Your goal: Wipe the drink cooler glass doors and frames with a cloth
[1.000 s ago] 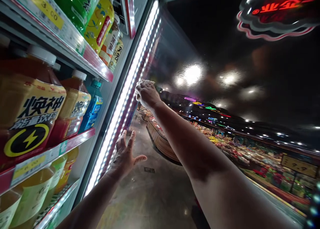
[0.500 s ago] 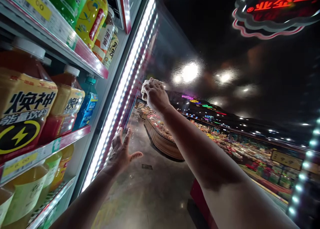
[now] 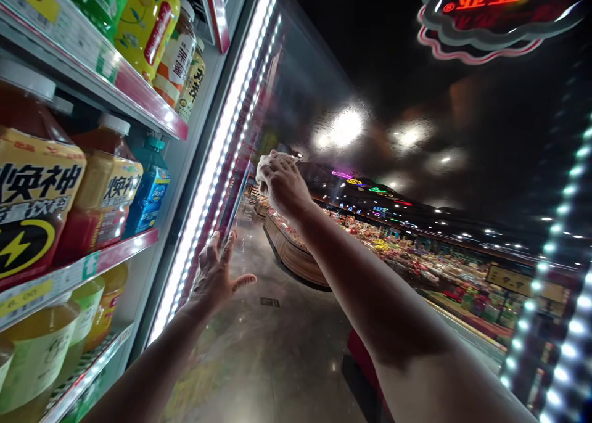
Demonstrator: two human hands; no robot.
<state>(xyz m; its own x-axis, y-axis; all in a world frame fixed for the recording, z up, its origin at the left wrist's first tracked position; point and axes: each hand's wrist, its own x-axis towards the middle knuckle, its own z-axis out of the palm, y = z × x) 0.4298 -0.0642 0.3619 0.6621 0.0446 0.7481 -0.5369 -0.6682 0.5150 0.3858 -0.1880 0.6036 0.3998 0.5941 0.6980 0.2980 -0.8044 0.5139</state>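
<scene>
A glass door [image 3: 370,78] with reflections and tiny droplets fills the middle and right of the view. High on it, my right hand [image 3: 285,181] presses a pale cloth [image 3: 263,167] against the glass, fingers closed over it. Most of the cloth is hidden under the hand. Lower and to the left, my left hand [image 3: 217,269] is spread with its thumb out, close to the bright LED strip [image 3: 208,207] at the door edge. It holds nothing; whether its fingers touch the glass or the frame I cannot tell.
At the left, fridge shelves [image 3: 111,250] hold several drink bottles, among them a blue bottle [image 3: 150,192] and a large energy-drink bottle [image 3: 32,182]. Through the glass show a wooden produce stand [image 3: 296,250] and the shop floor [image 3: 259,361]. A red neon sign [image 3: 504,10] glows at top right.
My right hand with the cloth has shifted slightly left. The shelves and sign sit a little farther left in view, and more LED lights show at the right edge.
</scene>
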